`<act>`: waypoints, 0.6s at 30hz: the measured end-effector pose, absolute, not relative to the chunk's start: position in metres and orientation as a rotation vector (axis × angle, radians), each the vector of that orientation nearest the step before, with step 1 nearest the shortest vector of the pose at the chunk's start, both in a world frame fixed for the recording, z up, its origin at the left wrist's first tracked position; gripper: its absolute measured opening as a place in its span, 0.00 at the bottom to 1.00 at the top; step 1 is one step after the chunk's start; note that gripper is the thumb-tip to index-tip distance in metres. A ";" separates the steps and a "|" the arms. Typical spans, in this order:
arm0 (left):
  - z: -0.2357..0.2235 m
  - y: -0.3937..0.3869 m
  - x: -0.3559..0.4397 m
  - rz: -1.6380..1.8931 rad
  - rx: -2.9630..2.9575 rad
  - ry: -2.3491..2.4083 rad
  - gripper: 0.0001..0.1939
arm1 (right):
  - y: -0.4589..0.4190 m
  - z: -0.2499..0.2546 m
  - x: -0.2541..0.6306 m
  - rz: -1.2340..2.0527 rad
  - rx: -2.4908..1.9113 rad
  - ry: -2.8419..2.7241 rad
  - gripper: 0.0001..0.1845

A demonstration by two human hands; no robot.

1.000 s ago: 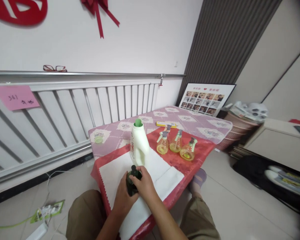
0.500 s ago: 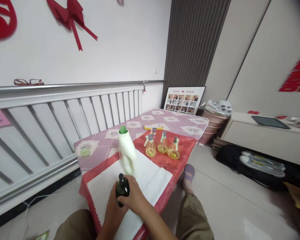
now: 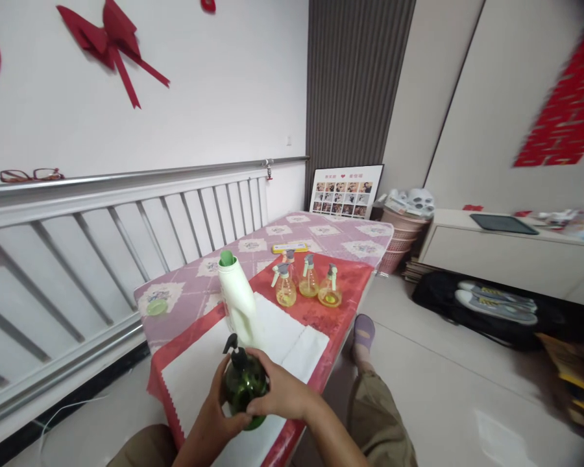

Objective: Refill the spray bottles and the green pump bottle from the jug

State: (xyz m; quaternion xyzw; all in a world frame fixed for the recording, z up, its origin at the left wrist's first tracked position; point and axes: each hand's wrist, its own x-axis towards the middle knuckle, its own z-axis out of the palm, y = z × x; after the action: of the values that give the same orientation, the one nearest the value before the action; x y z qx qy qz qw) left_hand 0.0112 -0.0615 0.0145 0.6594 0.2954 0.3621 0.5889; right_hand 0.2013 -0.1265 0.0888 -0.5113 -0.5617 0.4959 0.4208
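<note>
Both my hands are wrapped round a dark green spray bottle (image 3: 243, 384) with a black trigger head, held upright above a white cloth (image 3: 272, 331). My left hand (image 3: 214, 415) grips its left and underside. My right hand (image 3: 282, 392) clasps its right side. Just beyond stands a tall white detergent bottle (image 3: 237, 299) with a green cap. Further back, three small yellow spray bottles (image 3: 307, 285) stand on the red cover (image 3: 331, 308).
The low table carries a pink patterned cloth (image 3: 365, 237), a green lid (image 3: 156, 307) and a yellow flat item (image 3: 290, 247). A white railing (image 3: 126, 220) runs along the left. A framed photo collage (image 3: 345, 191), baskets (image 3: 401, 230) and a cabinet (image 3: 506, 259) stand to the right.
The view has swung to the right. The green bottle has come up off the cloth, nearer to me and more upright, with both hands still round it.
</note>
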 end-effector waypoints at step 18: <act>0.019 -0.032 0.016 0.840 1.739 1.166 0.30 | -0.131 0.059 0.288 0.853 -1.244 -1.077 0.48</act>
State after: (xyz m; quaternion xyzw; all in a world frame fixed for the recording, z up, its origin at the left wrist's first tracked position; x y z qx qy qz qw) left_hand 0.0163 -0.0318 0.0190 0.6965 0.4670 0.3365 0.4284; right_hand 0.2881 -0.1308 0.0586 -0.5368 -0.4647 0.3682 0.6003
